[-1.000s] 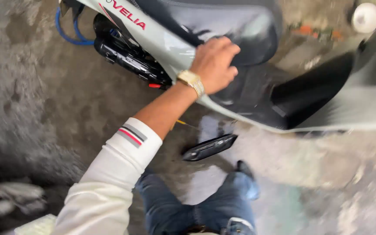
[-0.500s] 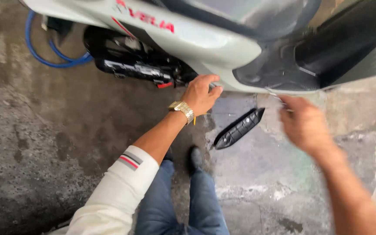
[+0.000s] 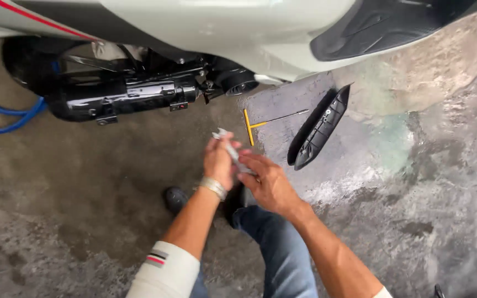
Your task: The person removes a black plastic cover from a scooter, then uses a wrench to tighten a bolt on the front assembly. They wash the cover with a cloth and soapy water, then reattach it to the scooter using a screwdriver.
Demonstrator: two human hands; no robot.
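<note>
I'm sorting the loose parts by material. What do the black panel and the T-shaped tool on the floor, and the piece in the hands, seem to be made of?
Black panel: likely moulded plastic, with a dull sheen and a curved hollow shape.
T-shaped tool: thin grey shaft, probably steel, and a yellow handle that looks plastic-coated.
Piece in the hands: pale silvery grey, possibly metal; too blurred to be sure.

No packages, signs or screens, only a small red tag (image 3: 181,106) on the black engine casing (image 3: 122,99)
</note>
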